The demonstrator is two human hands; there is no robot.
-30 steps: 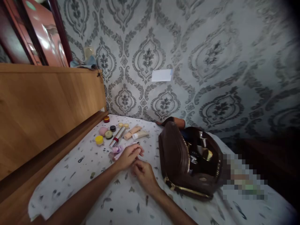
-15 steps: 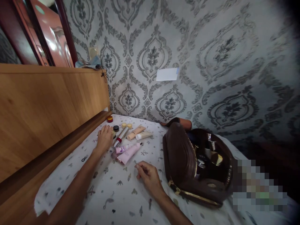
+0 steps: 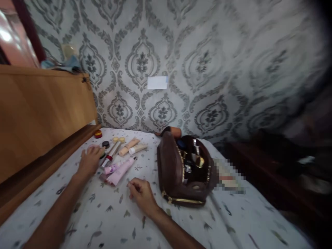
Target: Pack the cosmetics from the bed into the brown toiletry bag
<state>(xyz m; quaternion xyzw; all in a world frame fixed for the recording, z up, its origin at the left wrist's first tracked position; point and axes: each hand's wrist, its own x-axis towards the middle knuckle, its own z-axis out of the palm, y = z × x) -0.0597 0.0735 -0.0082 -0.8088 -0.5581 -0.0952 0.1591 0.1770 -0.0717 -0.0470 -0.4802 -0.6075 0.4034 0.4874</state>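
Observation:
My left hand (image 3: 89,160) lies on the bed sheet (image 3: 116,214) at the left end of a cluster of cosmetics, its fingers curled down over small jars. What it grips is hidden. A pink round jar (image 3: 92,147) peeks out just past its fingertips. To its right lie a silver tube with a red band (image 3: 110,155) and a pink tube (image 3: 120,170). My right hand (image 3: 141,193) rests on the sheet in a loose fist, nothing visible in it, between the pink tube and an open brown cosmetics bag (image 3: 168,169).
Beige tubes (image 3: 129,146), a white tube (image 3: 138,148), a black jar (image 3: 105,143) and a red jar (image 3: 98,134) lie further back. A wooden headboard (image 3: 44,114) runs along the left. Patterned wallpaper (image 3: 207,69) stands behind. Dark furniture (image 3: 272,173) is at the right.
My left hand left the pink tube and reached left onto the small jars, where it stays. My right hand drew back and rests curled. The view has swung right.

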